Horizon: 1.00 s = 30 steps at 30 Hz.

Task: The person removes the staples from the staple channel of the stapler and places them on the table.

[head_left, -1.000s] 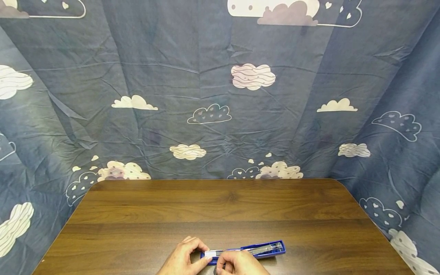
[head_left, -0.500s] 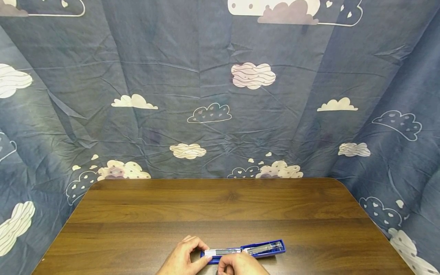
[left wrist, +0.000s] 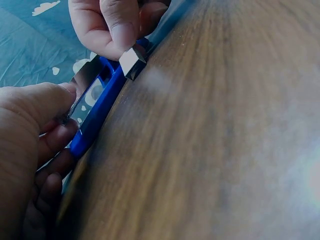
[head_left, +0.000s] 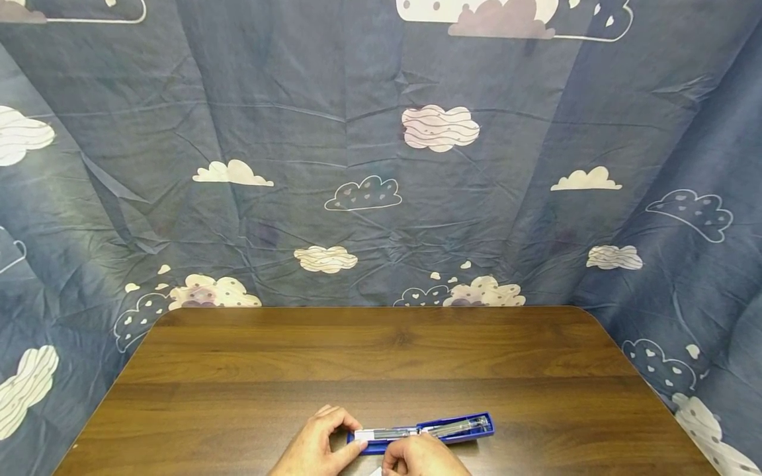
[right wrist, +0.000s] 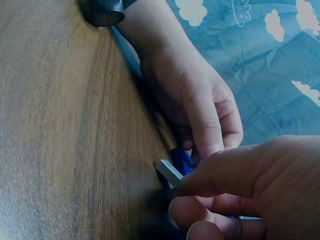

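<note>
An opened blue stapler (head_left: 458,428) lies across the table near its front edge, its metal magazine showing in the left half. My left hand (head_left: 315,441) holds its left end between thumb and fingers, as the left wrist view also shows, with the blue body (left wrist: 95,120) beside the fingers. Just in front of the stapler, my right hand (head_left: 424,456) pinches a short strip of staples (left wrist: 131,62) between thumb and fingertips. From the right wrist, the silvery strip (right wrist: 170,173) sticks out past the thumb, close to the stapler but seemingly apart from it.
The brown wooden table (head_left: 238,370) stretches out beyond both hands. Behind it and at the sides hangs a dark blue curtain (head_left: 286,132) with a cloud print. A dark camera mount (right wrist: 105,12) sits on the left wrist.
My right hand has shifted slightly right and down, uncovering more of the stapler's middle. The strip in its fingers now shows a pale face. My left hand keeps its hold on the stapler.
</note>
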Tool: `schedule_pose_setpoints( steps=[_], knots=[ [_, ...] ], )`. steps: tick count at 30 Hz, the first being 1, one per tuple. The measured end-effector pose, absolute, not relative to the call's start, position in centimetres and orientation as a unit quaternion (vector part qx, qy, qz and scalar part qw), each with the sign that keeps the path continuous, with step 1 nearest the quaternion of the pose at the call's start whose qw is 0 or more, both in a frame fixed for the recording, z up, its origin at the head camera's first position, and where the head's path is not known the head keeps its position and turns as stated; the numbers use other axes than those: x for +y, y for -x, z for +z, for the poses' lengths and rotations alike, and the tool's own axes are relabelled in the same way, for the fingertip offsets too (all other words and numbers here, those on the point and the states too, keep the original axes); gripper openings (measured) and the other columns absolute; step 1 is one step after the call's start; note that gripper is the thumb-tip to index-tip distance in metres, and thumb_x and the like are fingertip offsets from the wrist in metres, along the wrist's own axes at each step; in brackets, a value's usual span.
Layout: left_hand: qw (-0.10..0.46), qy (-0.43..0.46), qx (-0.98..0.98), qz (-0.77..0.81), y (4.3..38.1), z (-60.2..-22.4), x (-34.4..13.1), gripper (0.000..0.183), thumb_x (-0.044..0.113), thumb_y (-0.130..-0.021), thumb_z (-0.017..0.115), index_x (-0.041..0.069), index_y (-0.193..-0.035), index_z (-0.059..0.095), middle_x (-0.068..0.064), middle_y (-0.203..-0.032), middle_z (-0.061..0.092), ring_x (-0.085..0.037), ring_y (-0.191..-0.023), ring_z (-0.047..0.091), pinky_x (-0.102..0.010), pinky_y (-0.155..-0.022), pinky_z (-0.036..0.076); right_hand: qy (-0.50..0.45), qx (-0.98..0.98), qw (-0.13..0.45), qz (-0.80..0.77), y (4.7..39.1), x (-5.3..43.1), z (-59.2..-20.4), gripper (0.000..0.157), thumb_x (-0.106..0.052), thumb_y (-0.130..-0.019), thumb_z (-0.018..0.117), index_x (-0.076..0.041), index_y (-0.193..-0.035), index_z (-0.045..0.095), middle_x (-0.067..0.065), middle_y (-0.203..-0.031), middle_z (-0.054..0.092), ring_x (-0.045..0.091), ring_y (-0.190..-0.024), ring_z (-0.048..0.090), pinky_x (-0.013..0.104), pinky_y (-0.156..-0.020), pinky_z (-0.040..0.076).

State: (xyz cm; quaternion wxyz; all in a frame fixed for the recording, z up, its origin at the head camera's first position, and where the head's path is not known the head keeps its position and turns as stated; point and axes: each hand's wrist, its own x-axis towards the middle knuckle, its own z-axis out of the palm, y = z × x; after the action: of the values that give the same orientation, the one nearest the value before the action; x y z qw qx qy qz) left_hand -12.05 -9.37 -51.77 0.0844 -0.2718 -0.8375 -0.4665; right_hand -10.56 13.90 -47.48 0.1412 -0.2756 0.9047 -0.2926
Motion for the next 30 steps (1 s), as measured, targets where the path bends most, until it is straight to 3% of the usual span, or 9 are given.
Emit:
schedule_pose_setpoints(
  steps=[6,10,13,19,24,30],
  knots=[
    [0.091,0.274,-0.836,-0.467,12.12,-51.72,-9.32,0.018,0.023,-0.085,0.083,0.027,-0.092,0.067,0.019,-0.089,0.064,0.002,-0.087,0.055,-0.022,-0.077,0.048,0.254,0.912,0.147,-0.287,10.46,13.68,-47.5,0.012,-0.021,-0.085,0.075,-0.024,-0.075,0.068,-0.022,-0.056,0.046,-0.008,-0.055,0.042,0.045,-0.093,0.05],
    [0.096,0.276,-0.836,-0.464,12.14,-51.72,-9.3,0.018,0.022,-0.085,0.083,0.027,-0.092,0.067,0.019,-0.089,0.064,0.001,-0.087,0.056,-0.022,-0.077,0.048,0.256,0.91,0.141,-0.294,10.38,13.58,-47.76,0.012,-0.019,-0.081,0.076,-0.024,-0.075,0.067,-0.022,-0.055,0.046,-0.01,-0.054,0.043,0.058,-0.097,0.049],
    [0.093,0.273,-0.838,-0.464,12.1,-51.7,-9.31,0.018,0.023,-0.085,0.083,0.028,-0.092,0.067,0.02,-0.09,0.064,0.001,-0.087,0.056,-0.023,-0.078,0.048,0.264,0.907,0.133,-0.3,10.35,13.47,-47.87,0.013,-0.017,-0.077,0.077,-0.024,-0.075,0.066,-0.023,-0.054,0.046,-0.011,-0.053,0.043,0.06,-0.096,0.049],
    [0.091,0.269,-0.839,-0.464,12.12,-51.62,-9.3,0.018,0.025,-0.086,0.083,0.029,-0.092,0.066,0.021,-0.091,0.063,0.002,-0.088,0.056,-0.024,-0.079,0.048,0.275,0.901,0.132,-0.307,10.44,13.5,-47.85,0.013,-0.016,-0.076,0.077,-0.022,-0.076,0.065,-0.024,-0.055,0.047,-0.012,-0.052,0.041,0.033,-0.081,0.048],
    [0.087,0.268,-0.84,-0.465,12.15,-51.56,-9.33,0.018,0.025,-0.086,0.083,0.03,-0.092,0.067,0.021,-0.091,0.063,0.002,-0.088,0.056,-0.023,-0.078,0.048,0.273,0.9,0.142,-0.308,10.4,13.62,-47.88,0.014,-0.016,-0.076,0.078,-0.022,-0.077,0.065,-0.022,-0.055,0.049,-0.011,-0.052,0.042,0.028,-0.077,0.047],
    [0.077,0.265,-0.838,-0.471,12.05,-51.46,-9.37,0.016,0.025,-0.086,0.082,0.028,-0.092,0.067,0.018,-0.089,0.064,0.001,-0.087,0.055,-0.022,-0.077,0.047,0.275,0.89,0.163,-0.326,10.43,13.68,-47.93,0.014,-0.014,-0.076,0.077,-0.018,-0.079,0.065,-0.019,-0.057,0.051,-0.011,-0.053,0.041,0.015,-0.058,0.038]
  ],
)
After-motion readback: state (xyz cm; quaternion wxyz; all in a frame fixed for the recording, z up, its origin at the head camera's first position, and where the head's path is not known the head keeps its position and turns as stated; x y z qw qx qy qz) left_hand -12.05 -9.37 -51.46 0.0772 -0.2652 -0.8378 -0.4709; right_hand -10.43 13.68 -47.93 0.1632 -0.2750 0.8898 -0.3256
